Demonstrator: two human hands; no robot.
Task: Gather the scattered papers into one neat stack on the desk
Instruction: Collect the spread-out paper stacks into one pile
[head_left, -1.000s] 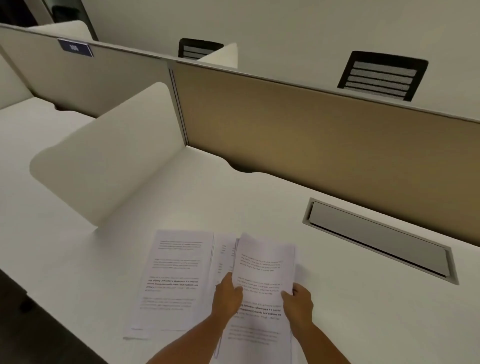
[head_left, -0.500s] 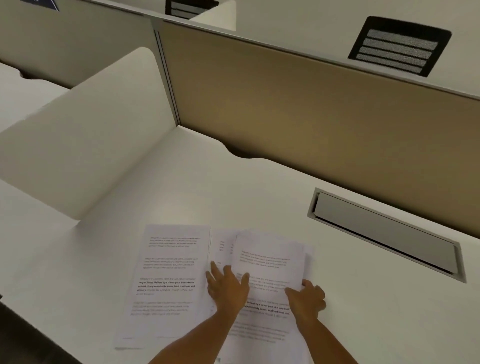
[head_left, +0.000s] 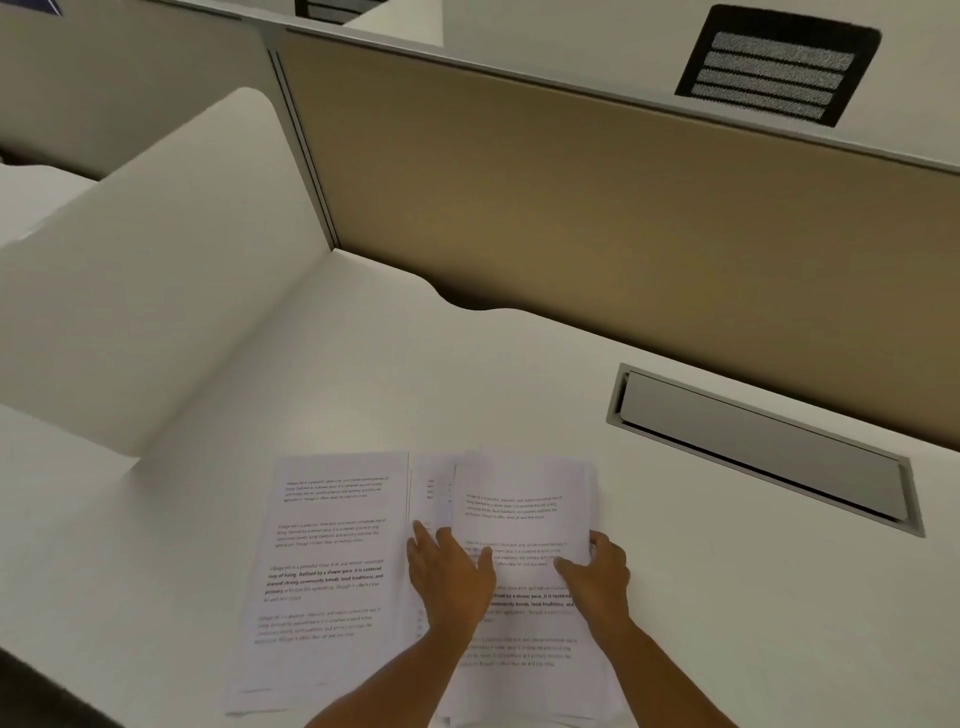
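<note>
Printed white papers lie on the white desk (head_left: 675, 597) near its front edge. A pile of sheets (head_left: 519, 499) sits under both hands, with one more sheet's edge (head_left: 431, 483) showing at its left side. A separate printed sheet (head_left: 322, 571) lies flat to the left, just beside the pile. My left hand (head_left: 447, 577) rests flat on the pile's left part, fingers spread. My right hand (head_left: 597, 571) holds the pile's right edge, thumb on top and fingers curled around the side.
A tan partition (head_left: 623, 208) runs along the back of the desk. A curved white side divider (head_left: 156, 291) stands on the left. A grey cable hatch (head_left: 758, 447) is set into the desk at the right. A black chair back (head_left: 774, 62) shows behind the partition.
The sheet that both hands held raised a second ago now lies flat on the pile. My left hand went from gripping to pressing flat; my right hand slid to the right edge.
</note>
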